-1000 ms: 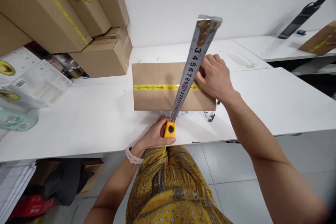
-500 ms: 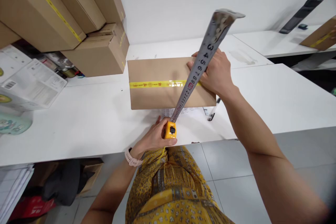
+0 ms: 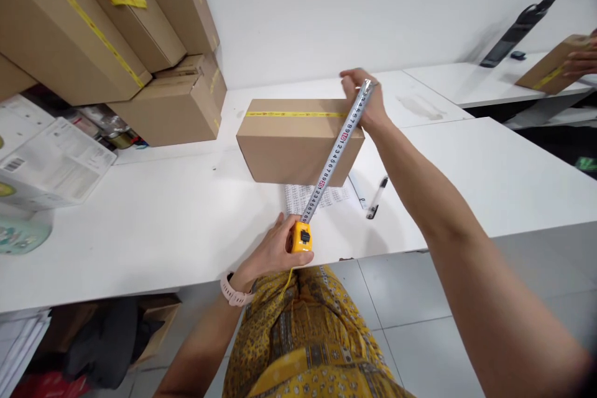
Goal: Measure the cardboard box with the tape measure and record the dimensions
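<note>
My left hand [image 3: 275, 249] is closed around the yellow case of a tape measure [image 3: 302, 237] at the table's front edge. Its blade [image 3: 336, 149] runs up and to the right over a brown cardboard box [image 3: 298, 146] sealed with yellow tape. The box stands tilted up on the white table [image 3: 140, 224], its plain face toward me. My right hand [image 3: 366, 99] grips the far top right edge of the box, next to the blade's tip. A printed sheet [image 3: 317, 196] and a black pen [image 3: 377, 197] lie just in front of the box.
Stacked cardboard boxes [image 3: 140, 56] fill the back left, with white printed cartons [image 3: 51, 158] and a teal object [image 3: 21, 235] beside them. At the far right another person's hand [image 3: 581, 59] rests on a box [image 3: 545, 68] on another table. Bags sit under the table at the lower left.
The box has been tipped up from lying flat onto its edge. The blade's tip came down from high in the air to the box's top edge, where my right hand now holds.
</note>
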`<state>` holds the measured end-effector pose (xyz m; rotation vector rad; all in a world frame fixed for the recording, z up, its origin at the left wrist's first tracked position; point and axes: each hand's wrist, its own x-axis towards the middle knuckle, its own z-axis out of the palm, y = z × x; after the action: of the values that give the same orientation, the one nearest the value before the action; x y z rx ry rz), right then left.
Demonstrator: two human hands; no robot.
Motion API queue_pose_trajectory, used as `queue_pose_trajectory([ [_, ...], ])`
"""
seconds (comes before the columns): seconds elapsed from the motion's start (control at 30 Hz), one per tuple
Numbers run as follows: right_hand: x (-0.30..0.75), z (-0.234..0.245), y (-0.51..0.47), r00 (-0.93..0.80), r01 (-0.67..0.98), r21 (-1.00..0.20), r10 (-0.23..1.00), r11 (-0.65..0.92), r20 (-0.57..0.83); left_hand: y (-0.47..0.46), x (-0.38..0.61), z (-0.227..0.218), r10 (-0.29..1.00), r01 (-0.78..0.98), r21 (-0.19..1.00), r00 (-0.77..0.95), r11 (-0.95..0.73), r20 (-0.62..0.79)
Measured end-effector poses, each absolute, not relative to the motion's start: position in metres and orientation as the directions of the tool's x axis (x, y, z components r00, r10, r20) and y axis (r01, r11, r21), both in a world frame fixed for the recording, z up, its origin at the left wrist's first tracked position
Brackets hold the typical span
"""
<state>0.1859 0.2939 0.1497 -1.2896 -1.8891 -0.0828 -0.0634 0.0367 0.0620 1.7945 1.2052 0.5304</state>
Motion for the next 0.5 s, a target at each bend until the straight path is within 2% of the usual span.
queue_pose_trajectory([
  [0.1,0.198,0.154,0.266,0.091,0.676,-0.582,0.732,0.453,0.675,0.036,-0.065,0.058,0.892,0.476,0.866,0.444,-0.153,-0.087],
  [0.2,0.211,0.161,0.232,0.17,0.401,-0.753,0.765,0.522,0.621,0.036,-0.066,0.056,0.888,0.453,0.877,0.453,-0.159,-0.073],
  [0.27,0.217,0.165,0.219,0.134,0.311,-0.781,0.789,0.541,0.6,0.037,-0.066,0.056,0.884,0.463,0.869,0.462,-0.175,-0.068],
  [0.37,0.221,0.171,0.216,0.082,0.324,-0.786,0.812,0.526,0.578,0.039,-0.065,0.058,0.869,0.484,0.849,0.491,-0.213,-0.062],
  [0.5,0.217,0.179,0.206,0.12,0.183,-0.809,0.804,0.558,0.582,0.033,-0.068,0.057,0.863,0.491,0.848,0.498,-0.199,-0.087],
])
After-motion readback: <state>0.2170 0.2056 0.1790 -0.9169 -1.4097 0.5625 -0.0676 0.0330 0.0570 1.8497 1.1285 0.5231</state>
